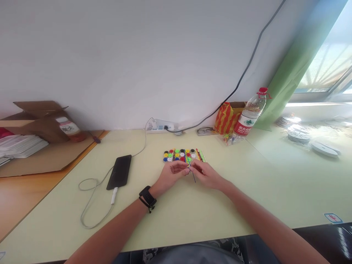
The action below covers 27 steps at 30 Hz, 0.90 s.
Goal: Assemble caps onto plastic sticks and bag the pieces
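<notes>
My left hand (172, 173) and my right hand (206, 175) meet over the pale yellow desk (192, 209), fingertips pinched together. Between them runs a thin blue stick or cord (193, 177), which slants down toward me; which hand grips it I cannot tell for sure, both touch it. Just beyond my fingers lies a cluster of several small coloured buttons or beads (178, 155) with a few coloured sticks (200, 155) at its right side. A black band sits on my left wrist (147, 198).
A black phone (119, 171) on a white cable lies to the left. A power strip (161, 127), glasses (205, 130), an orange-yellow bag (226, 118) and a water bottle (250, 118) stand along the wall. Cardboard boxes (38, 121) sit far left, white discs (299, 134) far right.
</notes>
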{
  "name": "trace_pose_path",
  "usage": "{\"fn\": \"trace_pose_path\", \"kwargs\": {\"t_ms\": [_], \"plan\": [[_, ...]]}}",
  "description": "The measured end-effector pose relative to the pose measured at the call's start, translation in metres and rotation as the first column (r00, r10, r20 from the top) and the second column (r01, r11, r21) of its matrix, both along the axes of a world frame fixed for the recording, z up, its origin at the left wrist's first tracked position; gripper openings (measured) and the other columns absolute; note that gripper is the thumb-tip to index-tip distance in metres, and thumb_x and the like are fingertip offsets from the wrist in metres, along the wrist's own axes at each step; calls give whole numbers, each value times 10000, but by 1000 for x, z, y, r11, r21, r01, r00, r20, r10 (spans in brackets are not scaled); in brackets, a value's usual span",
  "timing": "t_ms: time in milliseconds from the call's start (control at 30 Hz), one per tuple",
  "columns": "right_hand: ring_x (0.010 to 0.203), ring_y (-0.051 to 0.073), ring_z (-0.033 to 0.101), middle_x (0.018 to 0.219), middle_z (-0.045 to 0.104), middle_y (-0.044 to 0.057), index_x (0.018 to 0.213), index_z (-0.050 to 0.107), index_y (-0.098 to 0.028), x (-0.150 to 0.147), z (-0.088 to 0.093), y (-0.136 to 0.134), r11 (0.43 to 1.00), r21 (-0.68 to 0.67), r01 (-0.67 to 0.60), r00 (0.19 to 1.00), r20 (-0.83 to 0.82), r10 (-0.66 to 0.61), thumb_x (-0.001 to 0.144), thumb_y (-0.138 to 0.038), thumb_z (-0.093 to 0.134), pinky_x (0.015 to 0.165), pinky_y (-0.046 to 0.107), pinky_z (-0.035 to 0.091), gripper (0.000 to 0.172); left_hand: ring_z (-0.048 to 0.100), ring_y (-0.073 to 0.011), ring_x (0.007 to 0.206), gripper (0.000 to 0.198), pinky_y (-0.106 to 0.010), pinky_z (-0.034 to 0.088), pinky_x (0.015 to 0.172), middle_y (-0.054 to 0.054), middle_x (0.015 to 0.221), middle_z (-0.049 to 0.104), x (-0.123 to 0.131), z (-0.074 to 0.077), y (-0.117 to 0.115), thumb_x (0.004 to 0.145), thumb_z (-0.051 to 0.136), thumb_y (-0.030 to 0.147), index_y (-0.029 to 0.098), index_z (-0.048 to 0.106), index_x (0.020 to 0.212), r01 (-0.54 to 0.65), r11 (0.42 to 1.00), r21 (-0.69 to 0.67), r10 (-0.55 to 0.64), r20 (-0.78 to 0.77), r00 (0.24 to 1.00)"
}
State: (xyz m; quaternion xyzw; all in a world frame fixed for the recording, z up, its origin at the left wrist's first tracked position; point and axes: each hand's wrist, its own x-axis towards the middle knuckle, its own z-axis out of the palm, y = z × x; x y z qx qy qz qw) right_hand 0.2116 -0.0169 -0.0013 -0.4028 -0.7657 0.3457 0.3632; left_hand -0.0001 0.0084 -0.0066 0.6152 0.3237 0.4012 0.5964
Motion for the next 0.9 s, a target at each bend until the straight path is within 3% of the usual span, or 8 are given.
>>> {"fn": "trace_pose_path", "kwargs": {"t_ms": [100,200,233,300,367,667,767,900], "plan": [[618,142,419,693,486,-36,831,478,-229,8,4,4,999,17,38,998,45,-38,1024,-394,442,589,268,338,256,744,-212,901,413,-357,627,837,-104,1034,771,3,2,-2,819,820,412,163,726,1135,-19,1000,19,20,-45,999],[595,141,449,667,531,-30,781,485,-226,30,11,14,980,52,193,961,193,-199,988,-346,459,583,268,326,241,725,-181,776,397,-307,614,711,-89,963,752,4,1,-3,859,766,465,169,723,1118,-45,998,34,47,-92,995],[601,143,471,678,567,-22,772,500,-224,41,12,18,958,82,275,912,293,-287,970,-322,472,589,272,320,223,711,-169,741,386,-291,600,681,-83,937,746,4,1,-4,865,755,478,168,726,1094,-49,998,32,52,-105,993],[608,154,492,689,614,-8,751,531,-225,63,12,25,864,175,472,695,529,-487,929,-301,516,597,281,301,194,684,-152,697,375,-274,575,646,-73,889,737,4,1,-4,863,748,497,166,734,1039,-55,998,20,57,-116,992],[605,166,515,699,647,16,735,560,-223,84,8,31,807,198,556,537,656,-531,906,-285,541,595,288,294,183,663,-146,671,374,-269,556,628,-65,845,730,4,0,-3,851,752,513,165,740,986,-59,998,7,60,-120,991],[657,205,592,776,681,71,798,606,-212,119,-7,43,709,254,658,382,698,-605,952,-335,568,606,305,307,201,566,-118,624,330,-242,485,598,-19,720,644,6,0,-1,837,765,488,159,739,828,-51,994,92,65,-159,985],[693,203,598,818,687,59,874,622,-220,108,-5,45,707,285,647,411,651,-638,950,-351,569,611,300,316,160,547,-121,625,328,-245,486,598,-17,713,634,6,1,-2,844,756,488,161,745,832,-43,995,87,57,-161,985],[732,188,601,822,671,32,1011,669,-229,75,-9,40,843,295,451,695,476,-538,951,-328,540,646,288,373,173,535,-118,630,329,-248,493,605,-23,750,644,6,3,-3,844,753,491,163,744,813,-29,996,79,41,-162,986]]}}
